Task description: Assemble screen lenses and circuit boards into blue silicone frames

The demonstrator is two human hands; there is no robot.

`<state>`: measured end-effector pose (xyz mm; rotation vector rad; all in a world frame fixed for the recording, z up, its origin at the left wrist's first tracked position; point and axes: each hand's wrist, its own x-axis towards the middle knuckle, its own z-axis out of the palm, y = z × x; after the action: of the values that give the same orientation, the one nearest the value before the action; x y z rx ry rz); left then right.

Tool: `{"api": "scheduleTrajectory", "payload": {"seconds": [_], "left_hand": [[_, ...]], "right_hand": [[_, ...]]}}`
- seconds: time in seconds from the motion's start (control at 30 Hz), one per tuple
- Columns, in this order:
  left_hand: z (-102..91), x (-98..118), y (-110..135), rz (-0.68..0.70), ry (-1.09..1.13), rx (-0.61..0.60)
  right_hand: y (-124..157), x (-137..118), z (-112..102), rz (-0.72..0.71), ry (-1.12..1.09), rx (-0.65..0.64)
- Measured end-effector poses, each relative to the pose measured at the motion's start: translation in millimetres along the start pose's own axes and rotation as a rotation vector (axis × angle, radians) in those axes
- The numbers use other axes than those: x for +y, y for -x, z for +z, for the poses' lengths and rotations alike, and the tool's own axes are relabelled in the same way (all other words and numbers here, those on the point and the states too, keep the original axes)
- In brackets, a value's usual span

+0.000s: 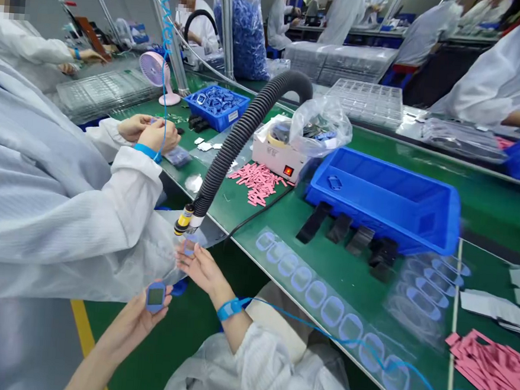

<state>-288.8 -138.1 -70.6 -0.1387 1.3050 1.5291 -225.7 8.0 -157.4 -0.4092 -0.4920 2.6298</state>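
Nearest to us, the white gown sleeve bunches in soft, fine-ribbed folds over our right forearm. A smooth blue wrist strap circles that wrist, trailing a thin cord. Our left hand holds a flat, rounded blue-framed piece between thumb and fingers, its dark rectangular window turned towards us. Our right hand has its fingers loosely curved; a small bluish piece shows at the fingertips, but blur means we cannot tell whether they pinch it. Just above sits a glossy yellow-and-black nozzle at the end of a ribbed black hose.

Both pieces are in front of the green bench, off its edge. Along that edge lies a clear, glossy film strip with rounded lavender rings. Beyond it stands a smooth-walled blue plastic bin; to the right, flat matte pink strips overlap in a heap.
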Motion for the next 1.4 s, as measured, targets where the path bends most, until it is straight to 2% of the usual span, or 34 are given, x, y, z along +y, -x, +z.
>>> {"api": "scheduleTrajectory", "payload": {"seconds": [0.07, 0.17, 0.3, 0.43, 0.53, 0.6, 0.67, 0.77, 0.87, 0.97, 1.1, 1.17, 1.27, 1.4], "left_hand": [[-8.7, 10.5, -4.8, 0.031, 0.020, 0.016], [-11.3, 26.9, -14.5, 0.072, 0.040, 0.016], [6.4, 40.2, -41.2, 0.093, 0.051, -0.012], [37.8, 30.8, -71.0, 0.066, 0.046, -0.066], [46.2, 15.5, -77.2, 0.000, 0.015, -0.096], [36.9, 9.4, -71.4, -0.006, 0.010, -0.067], [18.0, 9.7, -59.9, 0.019, 0.017, -0.008], [-12.5, 19.5, -40.3, 0.079, 0.031, 0.091], [-25.4, 30.2, -32.1, 0.150, 0.046, 0.159], [-13.8, 31.6, -42.8, 0.170, 0.034, 0.154], [23.1, 15.6, -62.8, 0.086, -0.014, 0.063], [41.6, 2.8, -60.4, 0.047, -0.022, 0.009], [63.6, -18.1, -34.4, -0.014, -0.037, -0.092], [86.5, -42.7, 21.0, -0.129, -0.070, -0.226]], "right_hand": [[-6.2, 5.4, 6.9, 0.032, -0.027, -0.023], [-6.8, 12.9, 10.5, 0.078, -0.038, -0.040], [-1.7, 24.4, -4.8, 0.119, -0.023, -0.015], [3.2, 27.3, -27.1, 0.065, -0.024, 0.087], [3.4, 17.1, -31.2, 0.002, -0.033, 0.132], [0.7, 7.2, -25.0, -0.018, -0.037, 0.122], [-3.8, -1.2, -13.2, -0.012, -0.038, 0.089], [-10.2, -5.3, 6.0, 0.047, -0.022, 0.018], [-7.2, 0.5, 14.8, 0.131, 0.019, -0.027], [13.5, 6.7, 9.3, 0.158, 0.055, 0.008], [66.6, 0.3, -1.1, 0.072, 0.038, 0.102], [97.6, -9.4, 0.7, 0.017, 0.012, 0.121], [142.2, -27.5, 13.0, -0.066, -0.039, 0.117], [195.5, -53.7, 36.4, -0.162, -0.108, 0.069]]}}
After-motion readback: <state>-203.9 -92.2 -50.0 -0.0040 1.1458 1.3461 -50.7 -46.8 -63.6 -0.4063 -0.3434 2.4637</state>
